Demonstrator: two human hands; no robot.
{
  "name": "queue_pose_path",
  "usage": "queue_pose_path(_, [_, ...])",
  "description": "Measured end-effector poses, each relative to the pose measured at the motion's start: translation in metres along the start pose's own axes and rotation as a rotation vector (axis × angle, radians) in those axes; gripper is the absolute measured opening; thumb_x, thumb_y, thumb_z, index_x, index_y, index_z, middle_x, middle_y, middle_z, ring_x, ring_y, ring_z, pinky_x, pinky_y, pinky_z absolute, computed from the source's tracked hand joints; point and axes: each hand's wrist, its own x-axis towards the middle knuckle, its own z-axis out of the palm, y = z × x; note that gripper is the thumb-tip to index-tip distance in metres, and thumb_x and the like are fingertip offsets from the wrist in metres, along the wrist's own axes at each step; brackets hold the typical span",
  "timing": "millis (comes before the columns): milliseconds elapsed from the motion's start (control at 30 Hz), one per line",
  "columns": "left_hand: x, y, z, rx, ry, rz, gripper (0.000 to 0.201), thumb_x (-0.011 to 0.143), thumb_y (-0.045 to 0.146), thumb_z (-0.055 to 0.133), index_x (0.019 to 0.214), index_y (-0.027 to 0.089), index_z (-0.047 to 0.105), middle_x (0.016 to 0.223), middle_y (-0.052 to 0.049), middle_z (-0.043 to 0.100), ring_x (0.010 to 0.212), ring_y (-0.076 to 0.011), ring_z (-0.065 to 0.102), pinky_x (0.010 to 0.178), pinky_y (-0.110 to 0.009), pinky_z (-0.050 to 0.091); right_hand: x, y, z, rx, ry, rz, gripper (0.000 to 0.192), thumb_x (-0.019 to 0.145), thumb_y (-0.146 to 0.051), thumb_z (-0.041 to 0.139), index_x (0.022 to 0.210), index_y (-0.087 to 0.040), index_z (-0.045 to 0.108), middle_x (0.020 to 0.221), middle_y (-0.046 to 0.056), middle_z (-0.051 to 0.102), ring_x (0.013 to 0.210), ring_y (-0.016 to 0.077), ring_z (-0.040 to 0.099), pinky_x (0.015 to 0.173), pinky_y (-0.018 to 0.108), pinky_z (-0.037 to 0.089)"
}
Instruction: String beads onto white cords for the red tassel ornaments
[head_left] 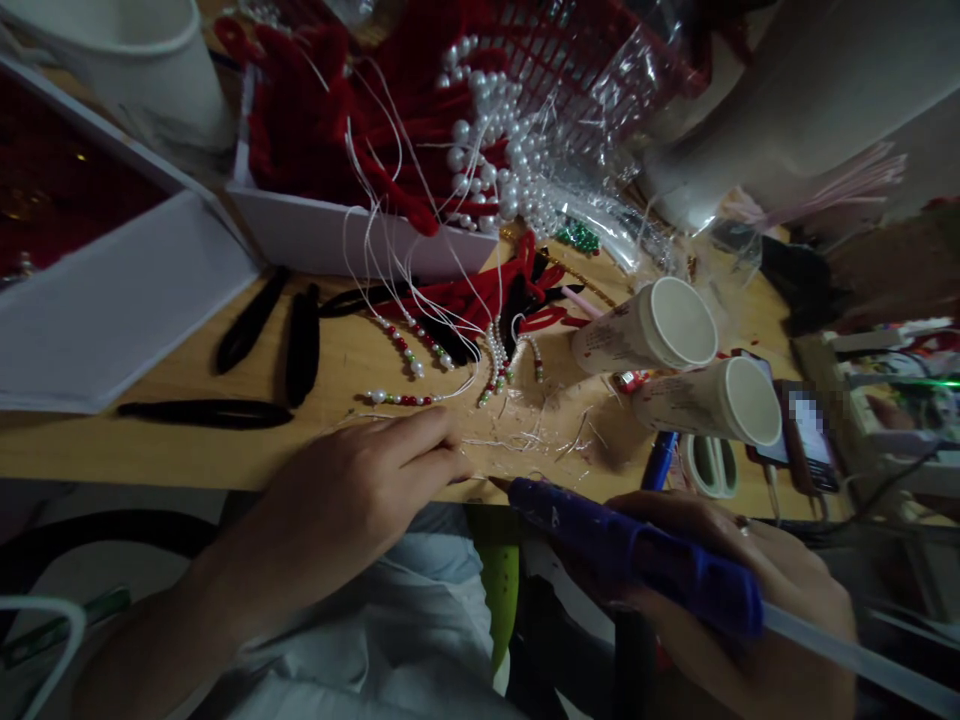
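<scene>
My right hand point(750, 580) is wrapped round a blue hot glue gun point(637, 550), with a whitish glue stick point(847, 645) coming out of its back end. The nozzle points left, close to the fingertips of my left hand point(390, 470). Those fingers are pinched together at the table's front edge; a thin pale strand seems to show at their tips, too small to make out. Just beyond them lies a string of red, green and white beads point(409, 399). More beaded strands point(495, 360) on white threads hang from a white box point(360, 235).
Two paper cups point(682, 325) lean at the right, near white-handled scissors point(709, 465) and a phone point(806, 430). Black fuzzy loops point(302, 345) lie at the left. Red fuzzy stems point(300, 130) and pearl strands point(502, 150) fill the box. Thread scraps point(540, 435) litter the tabletop.
</scene>
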Motion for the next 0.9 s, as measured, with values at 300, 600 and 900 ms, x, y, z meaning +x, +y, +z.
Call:
queue_pose_path(300, [0.0000, 0.0000, -0.0003, -0.011, 0.001, -0.012, 0.037, 0.102, 0.009, 0.036, 0.101, 0.020, 0.071, 0.095, -0.002, 0.067, 0.078, -0.0147, 0.063, 0.071, -0.029, 0.052, -0.0004, -0.0021, 0.0009, -0.001, -0.013, -0.009, 0.029, 0.099, -0.054, 0.050, 0.098, -0.026, 0.058, 0.068, -0.003, 0.069, 0.047, 0.0148, 0.063, 0.051, 0.025, 0.052])
queue_pose_path(600, [-0.0015, -0.0013, 0.0004, 0.006, 0.008, 0.001, 0.035, 0.103, 0.013, 0.036, 0.102, 0.020, 0.070, 0.096, -0.002, 0.067, 0.079, -0.0149, 0.063, 0.072, -0.029, 0.052, 0.0002, 0.0014, 0.0000, 0.036, 0.004, -0.018, 0.029, 0.094, -0.054, 0.058, 0.096, -0.026, 0.062, 0.067, -0.004, 0.070, 0.045, 0.0135, 0.063, 0.049, 0.024, 0.051])
queue_pose_path(900, [-0.0007, -0.0003, 0.0001, 0.001, 0.015, 0.007, 0.034, 0.103, 0.013, 0.037, 0.100, 0.020, 0.070, 0.094, -0.002, 0.066, 0.079, -0.0154, 0.063, 0.071, -0.029, 0.051, -0.0025, -0.0011, 0.0024, 0.029, 0.018, 0.017, 0.031, 0.097, -0.055, 0.053, 0.096, -0.026, 0.061, 0.069, -0.003, 0.070, 0.050, 0.0140, 0.064, 0.052, 0.025, 0.050])
